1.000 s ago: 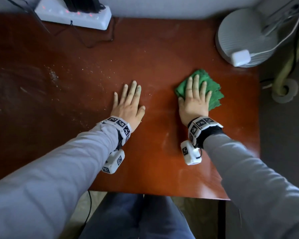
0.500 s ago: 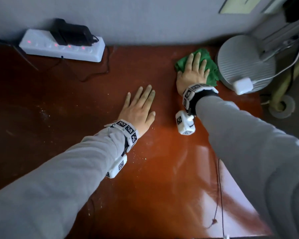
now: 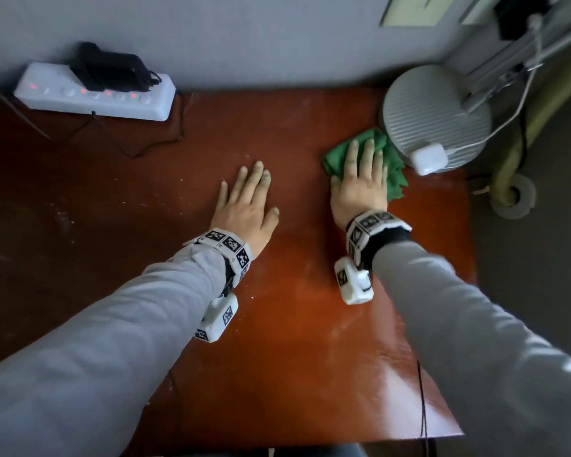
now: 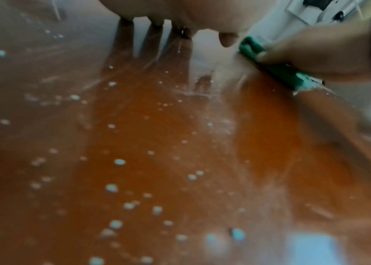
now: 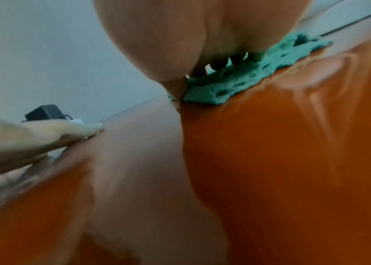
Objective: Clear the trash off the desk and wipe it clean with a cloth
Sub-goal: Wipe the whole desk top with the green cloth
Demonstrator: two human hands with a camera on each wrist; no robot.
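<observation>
A crumpled green cloth (image 3: 393,173) lies on the red-brown desk (image 3: 294,341), close to the round lamp base. My right hand (image 3: 360,183) lies flat on the cloth with straight fingers and presses it onto the wood. In the right wrist view the cloth (image 5: 236,86) bunches under the fingertips. My left hand (image 3: 248,199) rests palm-down on bare desk to the left of the cloth, fingers straight, holding nothing. The left wrist view shows pale crumbs and smears (image 4: 116,188) scattered over the desk near that hand, and the cloth (image 4: 275,70) at the right.
A grey round lamp base (image 3: 435,117) with a white plug block (image 3: 427,158) stands at the back right, touching the cloth. A white power strip (image 3: 93,94) with a black adapter sits at the back left, cables trailing. Dust specks (image 3: 63,219) mark the left side.
My right hand first slid the cloth away to the back wall, then drew it back toward me beside the lamp base. The left hand has stayed flat on the desk.
</observation>
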